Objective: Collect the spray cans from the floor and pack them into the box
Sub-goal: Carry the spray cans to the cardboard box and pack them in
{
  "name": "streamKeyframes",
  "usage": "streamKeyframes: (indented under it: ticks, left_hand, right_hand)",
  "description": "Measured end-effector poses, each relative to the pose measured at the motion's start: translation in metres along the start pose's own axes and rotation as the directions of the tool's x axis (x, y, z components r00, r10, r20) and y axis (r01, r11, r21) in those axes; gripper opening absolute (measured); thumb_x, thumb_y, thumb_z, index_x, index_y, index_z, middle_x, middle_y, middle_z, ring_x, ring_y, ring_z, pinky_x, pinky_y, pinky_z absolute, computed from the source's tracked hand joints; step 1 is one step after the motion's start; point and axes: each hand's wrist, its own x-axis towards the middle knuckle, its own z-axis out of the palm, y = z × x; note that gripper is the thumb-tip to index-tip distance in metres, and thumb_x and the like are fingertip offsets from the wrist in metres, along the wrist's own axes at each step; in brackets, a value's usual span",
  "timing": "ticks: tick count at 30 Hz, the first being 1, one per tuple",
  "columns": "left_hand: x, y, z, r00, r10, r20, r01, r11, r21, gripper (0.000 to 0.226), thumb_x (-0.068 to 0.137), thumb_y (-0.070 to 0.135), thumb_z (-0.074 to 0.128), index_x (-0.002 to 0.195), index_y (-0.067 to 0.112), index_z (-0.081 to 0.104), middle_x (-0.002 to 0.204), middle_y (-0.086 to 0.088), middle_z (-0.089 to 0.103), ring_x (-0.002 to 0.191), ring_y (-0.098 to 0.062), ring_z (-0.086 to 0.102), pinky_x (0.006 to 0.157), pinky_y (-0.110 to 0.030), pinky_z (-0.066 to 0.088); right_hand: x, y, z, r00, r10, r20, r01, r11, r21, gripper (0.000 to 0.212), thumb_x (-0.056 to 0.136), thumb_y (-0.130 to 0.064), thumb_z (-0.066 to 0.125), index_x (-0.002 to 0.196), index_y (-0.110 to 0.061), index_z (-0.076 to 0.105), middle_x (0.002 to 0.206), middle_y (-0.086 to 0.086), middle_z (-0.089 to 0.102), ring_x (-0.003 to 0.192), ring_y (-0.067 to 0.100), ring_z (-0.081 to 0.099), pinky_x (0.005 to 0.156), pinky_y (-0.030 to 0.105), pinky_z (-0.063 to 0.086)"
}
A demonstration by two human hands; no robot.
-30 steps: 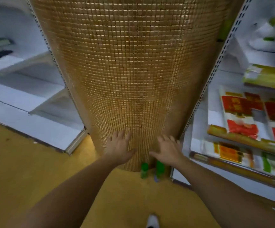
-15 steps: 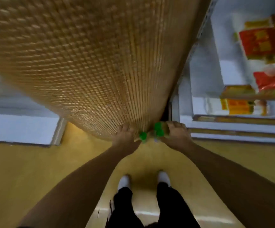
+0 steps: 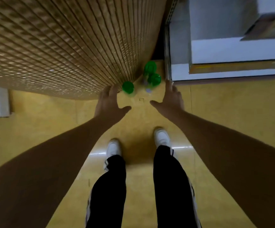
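Observation:
Three spray cans with green caps stand upright on the yellow floor at the foot of a gold pillar, seen from above. One can is on the left, a second is farther back, and a third stands just in front of it. My left hand reaches down with fingers straight, its fingertips just left of the left can. My right hand is spread with fingers straight, a little to the right of the two right cans. Neither hand holds anything. No box is in view.
A gold mosaic pillar fills the upper left and overhangs the cans. A white shelf unit stands at the upper right, its base close to the right cans. My white shoes stand on the yellow floor below the hands.
The view has tilted further down. Both hands sit a little back from the cans with fingers spread. A third can shows behind the other two.

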Motion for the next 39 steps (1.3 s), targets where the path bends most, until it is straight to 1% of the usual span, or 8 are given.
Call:
streamKeyframes:
  ticks: [4,8,15,19,22,25,34,39]
  left_hand:
    - [0.035,-0.021,0.062,0.994,-0.103,-0.033,0.098,0.987,-0.126,0.107,0.073,0.046,0.086,0.156,0.016,0.027,0.157,-0.013,0.033,0.141,-0.033,0.033,0.111,-0.043,0.036]
    - [0.08,-0.029,0.117,0.957,-0.278,-0.086,0.236,0.914,-0.329,0.112,0.067,0.045,0.091,0.156,0.017,0.029,0.156,-0.01,0.038,0.141,-0.029,0.036,0.109,-0.039,0.037]
    - [0.139,-0.039,0.188,0.901,-0.392,-0.185,0.154,0.688,-0.71,0.098,0.055,0.025,0.098,0.139,0.02,0.049,0.128,0.007,0.06,0.121,-0.015,0.056,0.102,-0.041,0.051]
    - [0.148,-0.046,0.191,0.883,-0.407,-0.233,0.126,0.685,-0.718,0.084,0.057,0.026,0.097,0.128,0.024,0.053,0.122,0.009,0.061,0.119,-0.013,0.056,0.105,-0.036,0.049]
    - [0.137,-0.046,0.18,0.878,-0.413,-0.243,0.138,0.704,-0.697,0.073,0.058,0.021,0.095,0.118,0.028,0.054,0.111,0.015,0.06,0.112,-0.011,0.057,0.102,-0.033,0.051]
    - [0.113,-0.038,0.158,0.875,-0.421,-0.239,0.163,0.722,-0.673,0.076,0.055,0.023,0.094,0.122,0.018,0.06,0.114,0.006,0.064,0.11,-0.016,0.06,0.097,-0.036,0.054]
    - [0.001,0.025,0.042,0.978,-0.162,-0.127,0.076,0.858,-0.509,0.071,0.055,0.028,0.093,0.118,0.018,0.062,0.1,0.008,0.061,0.096,-0.014,0.058,0.081,-0.029,0.051]
    - [-0.065,0.082,-0.049,0.985,0.174,0.01,-0.156,0.906,-0.394,0.072,0.046,0.042,0.08,0.113,0.021,0.065,0.099,0.003,0.07,0.094,-0.021,0.067,0.08,-0.037,0.057]
  right_hand:
    - [0.058,0.03,0.049,0.998,0.063,-0.025,-0.059,0.99,0.127,0.11,0.077,-0.051,0.082,0.159,-0.019,0.016,0.149,0.016,0.045,0.134,0.038,0.046,0.102,0.045,0.044]
    - [0.111,0.057,0.089,0.992,0.117,-0.041,-0.103,0.961,0.258,0.11,0.07,-0.05,0.087,0.155,-0.017,0.027,0.142,0.015,0.053,0.129,0.036,0.052,0.098,0.043,0.048]
    - [0.177,0.061,0.135,0.979,0.009,-0.204,0.082,0.897,0.433,0.089,0.061,-0.039,0.095,0.136,-0.016,0.053,0.127,0.0,0.065,0.115,0.018,0.059,0.093,0.036,0.052]
    - [0.18,0.058,0.145,0.963,0.062,-0.262,0.09,0.843,0.531,0.074,0.063,-0.028,0.094,0.127,-0.016,0.06,0.111,-0.008,0.065,0.1,0.005,0.053,0.082,0.023,0.046]
    - [0.163,0.061,0.137,0.958,0.11,-0.267,0.056,0.836,0.546,0.07,0.063,-0.026,0.093,0.125,-0.017,0.062,0.105,-0.008,0.063,0.097,0.008,0.056,0.081,0.025,0.05]
    - [0.132,0.061,0.118,0.949,0.154,-0.274,0.01,0.857,0.515,0.068,0.063,-0.03,0.092,0.123,-0.017,0.063,0.108,-0.002,0.069,0.102,0.016,0.062,0.081,0.03,0.053]
    - [-0.014,0.034,0.018,0.955,0.203,-0.215,-0.076,0.872,0.484,0.079,0.063,-0.033,0.093,0.132,-0.018,0.058,0.116,0.009,0.071,0.109,0.031,0.066,0.086,0.042,0.056]
    - [-0.127,0.022,-0.079,0.94,0.232,-0.25,-0.103,0.892,0.441,0.073,0.057,-0.038,0.095,0.12,-0.016,0.066,0.108,0.009,0.073,0.103,0.028,0.069,0.083,0.042,0.057]
